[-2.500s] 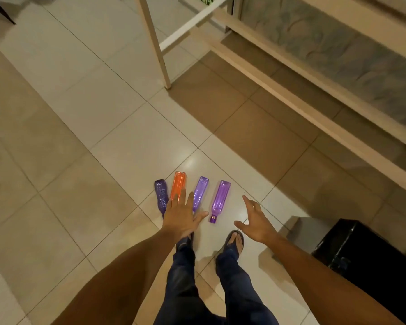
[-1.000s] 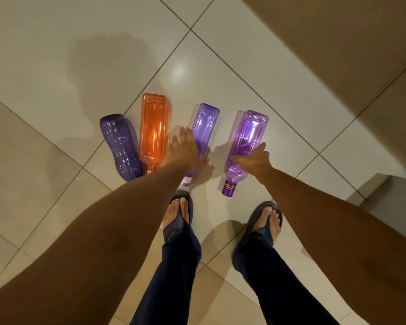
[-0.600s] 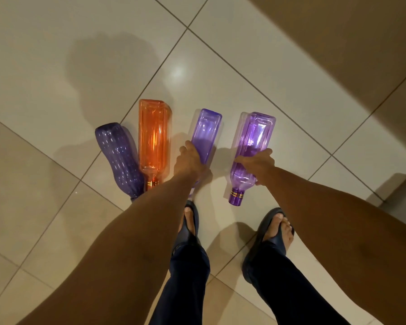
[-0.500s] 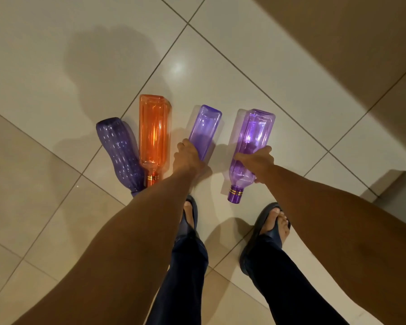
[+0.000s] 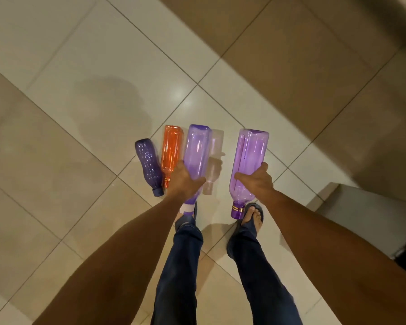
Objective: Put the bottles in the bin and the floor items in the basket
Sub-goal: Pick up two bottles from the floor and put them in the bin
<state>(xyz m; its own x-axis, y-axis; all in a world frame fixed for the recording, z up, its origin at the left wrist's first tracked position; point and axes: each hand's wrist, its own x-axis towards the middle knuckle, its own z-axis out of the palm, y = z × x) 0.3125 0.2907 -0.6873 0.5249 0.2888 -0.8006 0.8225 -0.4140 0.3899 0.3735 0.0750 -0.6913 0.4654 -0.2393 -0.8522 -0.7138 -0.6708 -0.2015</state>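
1. Head view: both purple bottles have come up off the floor (image 5: pixel 80 102) since a moment ago; left hand (image 5: pixel 185 181) clasps one purple bottle (image 5: pixel 196 151), right hand (image 5: pixel 258 181) the other purple bottle (image 5: pixel 249 160).
2. The orange bottle (image 5: pixel 171 152) and dark bottle (image 5: pixel 149 164) lie behind; bin trip probably next.

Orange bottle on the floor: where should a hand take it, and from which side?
Grip the orange bottle across its flat-sided body, coming from above. It lies on its side, neck toward the person, close between the dark purple bottle and the left hand, so its side faces are probably hard to reach.
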